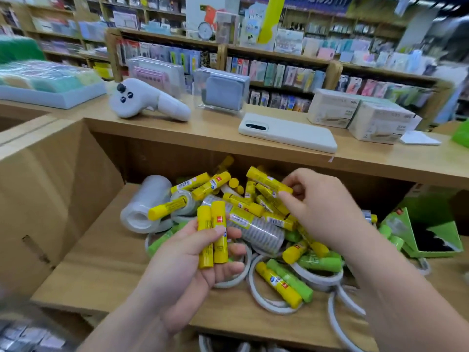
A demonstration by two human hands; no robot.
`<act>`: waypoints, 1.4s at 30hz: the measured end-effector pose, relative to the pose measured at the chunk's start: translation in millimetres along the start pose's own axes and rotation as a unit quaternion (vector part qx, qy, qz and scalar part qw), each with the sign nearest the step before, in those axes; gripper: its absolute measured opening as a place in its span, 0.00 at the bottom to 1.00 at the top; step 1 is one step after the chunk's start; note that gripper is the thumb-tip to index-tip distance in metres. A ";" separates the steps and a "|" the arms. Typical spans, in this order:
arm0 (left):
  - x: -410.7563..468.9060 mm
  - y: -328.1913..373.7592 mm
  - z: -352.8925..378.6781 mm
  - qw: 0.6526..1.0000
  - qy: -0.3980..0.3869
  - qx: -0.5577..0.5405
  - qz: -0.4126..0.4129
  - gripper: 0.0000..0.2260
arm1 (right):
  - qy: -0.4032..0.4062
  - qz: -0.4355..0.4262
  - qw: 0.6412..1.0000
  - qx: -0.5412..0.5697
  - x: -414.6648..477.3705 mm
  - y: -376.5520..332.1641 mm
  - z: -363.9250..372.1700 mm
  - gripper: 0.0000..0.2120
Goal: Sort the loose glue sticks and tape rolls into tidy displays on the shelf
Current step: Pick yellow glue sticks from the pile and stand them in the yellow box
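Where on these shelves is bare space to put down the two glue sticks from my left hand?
Bare wood shows on the lower shelf, front left, between the side panel and the clear tape rolls. The upper shelf is free between the white controller and the phone. From the middle to the green box, the pile crowds everything.

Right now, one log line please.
left hand: holds two yellow glue sticks | right hand: pinches another stick | pile, tape rolls: unsorted

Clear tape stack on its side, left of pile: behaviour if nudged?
Likely rolls: the clear tape stack is a cylinder on its side on the shelf. Probably slippery, given its glossy wrap.
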State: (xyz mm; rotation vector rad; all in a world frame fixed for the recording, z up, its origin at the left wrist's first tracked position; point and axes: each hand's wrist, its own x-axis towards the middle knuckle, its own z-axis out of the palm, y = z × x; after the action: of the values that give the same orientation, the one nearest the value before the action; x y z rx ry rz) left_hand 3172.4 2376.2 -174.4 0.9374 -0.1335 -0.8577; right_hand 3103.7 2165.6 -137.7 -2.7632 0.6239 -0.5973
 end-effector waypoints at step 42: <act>-40.4 24.7 -67.0 0.984 0.035 -0.104 -0.139 0.11 | -0.082 -0.377 0.914 0.126 -23.9 -101.6 61.3 0.21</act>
State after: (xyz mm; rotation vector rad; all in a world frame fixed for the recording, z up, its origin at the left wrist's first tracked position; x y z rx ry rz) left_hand 3190.0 2455.5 -186.6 0.7977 0.1482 -1.0722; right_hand 3147.0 2274.6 -167.5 -2.6884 -0.5613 -0.5175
